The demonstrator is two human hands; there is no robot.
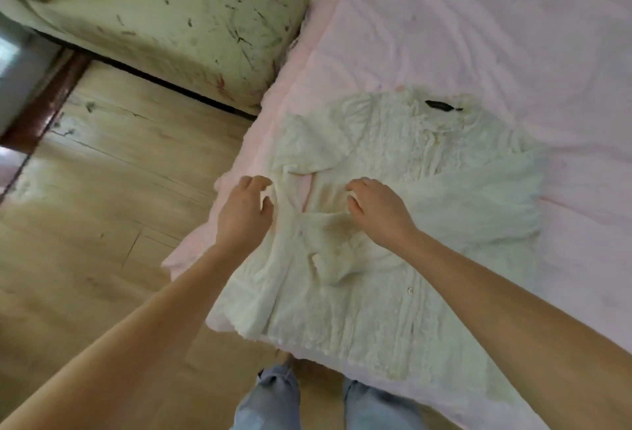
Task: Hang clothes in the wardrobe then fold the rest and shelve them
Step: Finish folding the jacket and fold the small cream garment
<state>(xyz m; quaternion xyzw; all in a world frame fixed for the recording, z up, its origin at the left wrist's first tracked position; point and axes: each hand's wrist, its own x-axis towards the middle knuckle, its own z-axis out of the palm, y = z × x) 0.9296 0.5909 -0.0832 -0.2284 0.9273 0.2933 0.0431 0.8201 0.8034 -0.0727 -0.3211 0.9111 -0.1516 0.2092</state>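
Note:
A cream, lacy button-front blouse [393,275] lies spread on the pink bed sheet [478,36]. Its collar, with a black label [441,106], points away from me and its hem reaches the bed's near edge. My left hand [244,214] hovers at the blouse's left sleeve, fingers loosely curled and thumb apart, with no cloth plainly gripped. My right hand [379,214] is over the middle of the blouse, its bent fingers at the fabric. The cloth between the two hands is bunched into creases.
The bed fills the right side, and its corner meets a scuffed pale green wall [171,12] at the top left. Wooden floor [85,224] lies to the left. My legs in light jeans [273,399] stand against the bed's near edge.

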